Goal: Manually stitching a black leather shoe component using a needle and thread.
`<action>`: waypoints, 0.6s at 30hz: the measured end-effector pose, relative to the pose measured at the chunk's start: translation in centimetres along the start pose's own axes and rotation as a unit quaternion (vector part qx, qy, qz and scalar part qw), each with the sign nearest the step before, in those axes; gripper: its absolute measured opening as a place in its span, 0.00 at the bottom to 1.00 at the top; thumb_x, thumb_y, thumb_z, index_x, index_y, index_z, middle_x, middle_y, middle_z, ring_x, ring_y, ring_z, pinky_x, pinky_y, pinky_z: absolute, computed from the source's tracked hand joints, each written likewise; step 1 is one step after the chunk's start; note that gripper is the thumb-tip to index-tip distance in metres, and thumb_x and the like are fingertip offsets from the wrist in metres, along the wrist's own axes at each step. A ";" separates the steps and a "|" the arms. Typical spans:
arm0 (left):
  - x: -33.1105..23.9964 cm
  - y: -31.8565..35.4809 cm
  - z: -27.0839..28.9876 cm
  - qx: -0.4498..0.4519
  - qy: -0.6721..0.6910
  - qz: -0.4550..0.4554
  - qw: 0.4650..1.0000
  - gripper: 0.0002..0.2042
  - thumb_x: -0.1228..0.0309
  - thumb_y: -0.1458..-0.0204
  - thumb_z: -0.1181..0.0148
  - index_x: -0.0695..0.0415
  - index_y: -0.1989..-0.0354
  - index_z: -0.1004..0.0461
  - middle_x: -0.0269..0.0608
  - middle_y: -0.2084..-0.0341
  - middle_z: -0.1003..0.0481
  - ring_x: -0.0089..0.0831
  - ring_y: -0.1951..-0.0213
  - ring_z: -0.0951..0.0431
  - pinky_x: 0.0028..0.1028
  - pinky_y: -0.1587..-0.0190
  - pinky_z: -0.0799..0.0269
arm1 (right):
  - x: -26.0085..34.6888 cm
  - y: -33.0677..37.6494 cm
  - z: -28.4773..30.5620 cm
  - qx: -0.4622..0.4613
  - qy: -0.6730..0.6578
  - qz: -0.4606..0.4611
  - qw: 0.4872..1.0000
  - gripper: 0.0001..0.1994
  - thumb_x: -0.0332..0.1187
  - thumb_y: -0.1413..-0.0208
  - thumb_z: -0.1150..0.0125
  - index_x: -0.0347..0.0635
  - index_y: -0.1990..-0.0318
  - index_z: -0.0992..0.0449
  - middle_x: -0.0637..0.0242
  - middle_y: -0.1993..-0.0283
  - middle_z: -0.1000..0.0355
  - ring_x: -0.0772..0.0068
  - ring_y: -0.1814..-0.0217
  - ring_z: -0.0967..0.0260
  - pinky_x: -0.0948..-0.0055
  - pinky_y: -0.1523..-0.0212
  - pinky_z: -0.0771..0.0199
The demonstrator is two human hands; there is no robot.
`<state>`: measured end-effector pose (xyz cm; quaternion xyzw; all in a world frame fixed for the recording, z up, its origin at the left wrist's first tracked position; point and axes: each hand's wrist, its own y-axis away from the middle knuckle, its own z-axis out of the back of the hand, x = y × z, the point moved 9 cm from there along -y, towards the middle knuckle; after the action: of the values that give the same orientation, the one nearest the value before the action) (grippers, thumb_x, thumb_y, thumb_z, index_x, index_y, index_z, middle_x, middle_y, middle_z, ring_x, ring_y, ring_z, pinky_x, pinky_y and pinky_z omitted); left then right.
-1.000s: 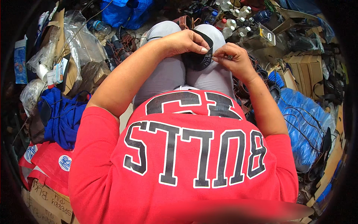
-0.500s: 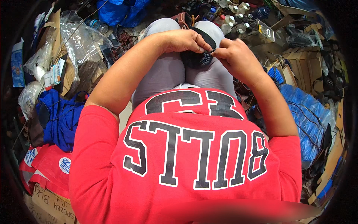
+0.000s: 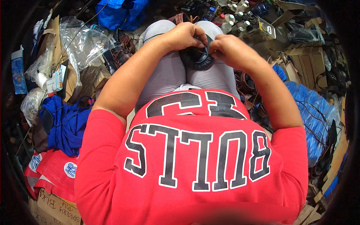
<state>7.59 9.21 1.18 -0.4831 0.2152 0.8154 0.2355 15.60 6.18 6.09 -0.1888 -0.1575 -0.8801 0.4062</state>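
A black shoe (image 3: 202,63) with a ridged, gathered seam round its toe rests between my thighs. My left hand (image 3: 188,36) is over its far side, fingers curled and closed on the shoe's edge. Close by on the right, my right hand (image 3: 226,46) is closed in a pinch at the shoe's seam. Whatever thin thing may be between those fingertips is too small to make out. Part of the shoe is hidden under both hands. Just beyond it, a brown leather piece (image 3: 179,18) shows between my knees.
Small bottles with coloured caps (image 3: 234,17) stand at the far right. Clear plastic sheeting (image 3: 84,41) and blue cloth (image 3: 63,123) lie to the left. Cardboard (image 3: 305,62) and a blue plastic-wrapped bundle (image 3: 315,116) are at the right. A blue bag (image 3: 122,13) sits far left.
Both hands have shifted slightly away from me, and my left fingers have lifted and curled more. The shoe's gathered toe now shows more openly, turned a little.
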 end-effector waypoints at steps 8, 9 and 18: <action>-3.9 7.1 1.5 -0.227 -0.158 -0.059 0.959 0.12 0.72 0.58 0.36 0.60 0.64 0.25 0.45 0.68 0.26 0.36 0.63 0.25 0.29 0.58 0.32 | -6.4 2.6 -0.9 -0.048 -0.506 -0.134 0.851 0.10 0.35 0.50 0.39 0.42 0.62 0.23 0.68 0.69 0.30 0.78 0.65 0.36 0.78 0.61 0.35; -3.6 8.2 1.0 -0.187 -0.140 -0.038 0.972 0.12 0.72 0.56 0.37 0.60 0.63 0.25 0.46 0.69 0.26 0.37 0.63 0.25 0.30 0.58 0.32 | -6.3 3.0 -0.9 -0.050 -0.413 -0.118 0.902 0.10 0.34 0.50 0.40 0.41 0.61 0.24 0.70 0.66 0.32 0.79 0.63 0.36 0.78 0.59 0.35; -3.6 12.2 8.2 -0.337 -0.161 -0.032 0.927 0.15 0.62 0.43 0.50 0.63 0.72 0.27 0.39 0.72 0.30 0.29 0.68 0.30 0.27 0.62 0.35 | -12.9 5.4 -1.0 -0.426 -0.482 -0.172 0.746 0.13 0.37 0.41 0.49 0.38 0.72 0.26 0.64 0.68 0.28 0.68 0.65 0.32 0.73 0.60 0.33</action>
<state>-3.73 3.65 9.47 -0.4034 -0.1289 0.8984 0.1165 27.27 10.81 -0.08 -0.7112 0.0289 -0.7024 -0.0049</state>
